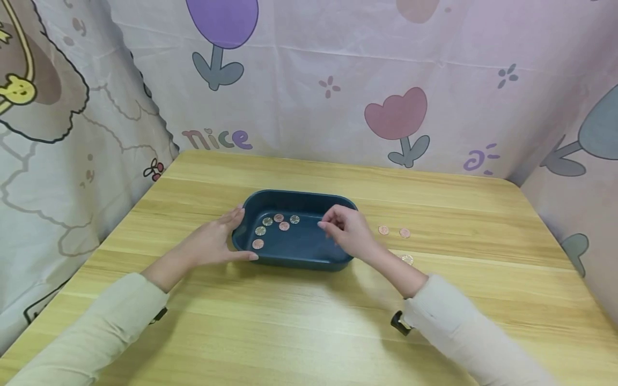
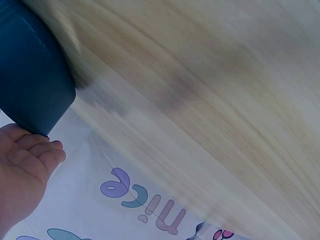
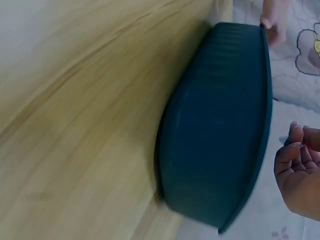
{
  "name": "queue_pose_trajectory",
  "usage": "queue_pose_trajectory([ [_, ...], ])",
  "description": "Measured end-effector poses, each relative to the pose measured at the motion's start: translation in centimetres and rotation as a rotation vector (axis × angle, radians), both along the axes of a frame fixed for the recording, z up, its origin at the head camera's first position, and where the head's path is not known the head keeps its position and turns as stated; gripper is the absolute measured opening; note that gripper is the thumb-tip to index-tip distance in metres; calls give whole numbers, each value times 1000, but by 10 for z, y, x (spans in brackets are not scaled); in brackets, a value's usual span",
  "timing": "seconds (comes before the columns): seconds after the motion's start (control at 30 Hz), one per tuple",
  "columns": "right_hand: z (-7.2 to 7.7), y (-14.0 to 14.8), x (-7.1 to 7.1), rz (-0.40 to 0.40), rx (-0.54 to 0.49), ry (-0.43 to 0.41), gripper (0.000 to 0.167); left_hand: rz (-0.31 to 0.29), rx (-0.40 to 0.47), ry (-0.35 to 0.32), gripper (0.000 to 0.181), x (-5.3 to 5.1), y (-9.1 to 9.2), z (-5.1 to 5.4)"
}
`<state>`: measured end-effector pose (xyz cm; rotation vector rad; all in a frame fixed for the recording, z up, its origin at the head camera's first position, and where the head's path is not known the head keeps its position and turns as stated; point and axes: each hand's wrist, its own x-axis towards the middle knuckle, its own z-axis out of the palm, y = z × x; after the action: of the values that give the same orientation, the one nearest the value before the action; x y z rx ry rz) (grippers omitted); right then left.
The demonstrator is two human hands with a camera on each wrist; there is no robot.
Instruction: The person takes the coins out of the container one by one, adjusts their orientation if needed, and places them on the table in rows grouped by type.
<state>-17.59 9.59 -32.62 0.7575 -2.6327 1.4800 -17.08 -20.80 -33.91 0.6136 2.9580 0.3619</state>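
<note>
A dark blue tray [image 1: 299, 263] stands on the table, with several copper and brass-coloured coins [image 1: 284, 226] lying flat in its left part. My left hand [image 1: 212, 241] grips the tray's left end, thumb along the front wall and fingers at the back-left rim. In the left wrist view, the left hand's [image 2: 25, 170] fingertips touch the rim. Above the tray's right part is my right hand [image 1: 350, 230], fingers curled and thumb near the index fingertip; no coin is visible between them. The right wrist view shows that right hand [image 3: 302, 170] beyond the tray wall [image 3: 215, 125].
Two copper-coloured coins, one nearer the tray [image 1: 383, 230] and one farther right [image 1: 404, 233], lie on the wooden table [image 1: 289, 332]. A paler coin [image 1: 407, 259] sits beside my right forearm. Printed curtains [image 1: 299, 107] hang behind the table and at both sides.
</note>
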Motion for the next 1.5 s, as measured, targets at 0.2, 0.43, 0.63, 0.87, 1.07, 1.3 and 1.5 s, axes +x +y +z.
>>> queue_pose_trajectory([
  [0.2,-7,-28,-5,71,2,20,9,-5,7,0,113,0,0,0],
  [0.43,-15,-61,-14,133,21,-6,10,-7,18,4,112,1,0,1],
  [0.63,-20,-89,-25,188,89,-31,9,-21,24,15,111,0,-1,-2],
  [0.87,-31,-116,-38,230,247,-37,9,-21,26,10,112,-2,-2,-4],
  [1.07,-38,-126,-48,275,482,-75,14,-20,23,10,112,-2,-1,-4],
  [1.3,-42,-130,-50,304,632,-60,16,-22,27,12,111,-1,-1,-4],
  [1.5,-42,-130,-48,301,664,-71,8,-18,18,6,110,-2,-1,-3],
])
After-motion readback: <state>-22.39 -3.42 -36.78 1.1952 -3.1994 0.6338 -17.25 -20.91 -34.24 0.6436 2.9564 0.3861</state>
